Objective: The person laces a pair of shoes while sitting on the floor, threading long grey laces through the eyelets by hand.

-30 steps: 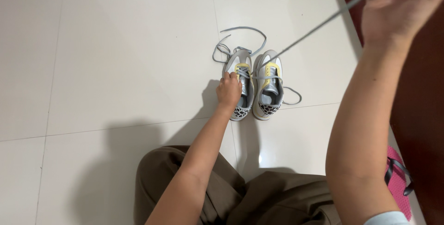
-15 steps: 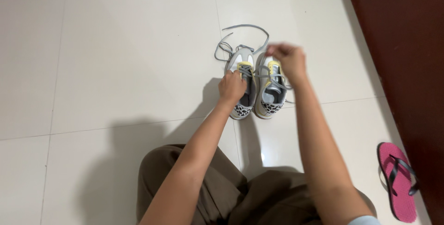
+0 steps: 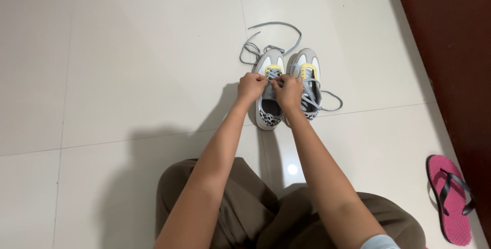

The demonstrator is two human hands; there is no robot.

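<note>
The left shoe (image 3: 268, 95) stands on the tile floor (image 3: 128, 75), touching the right shoe (image 3: 308, 82). Both hands pinch its grey lace (image 3: 275, 74) over the tongue: left hand (image 3: 251, 86) and right hand (image 3: 288, 93), fingers closed, close together. A pink sandal (image 3: 450, 198) lies well apart.

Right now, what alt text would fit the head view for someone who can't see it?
Seen from above, a person's left hand and right hand pinch the grey laces of the left sneaker of a grey, white and yellow pair on a pale tiled floor. A pink flip-flop lies at right.
</note>
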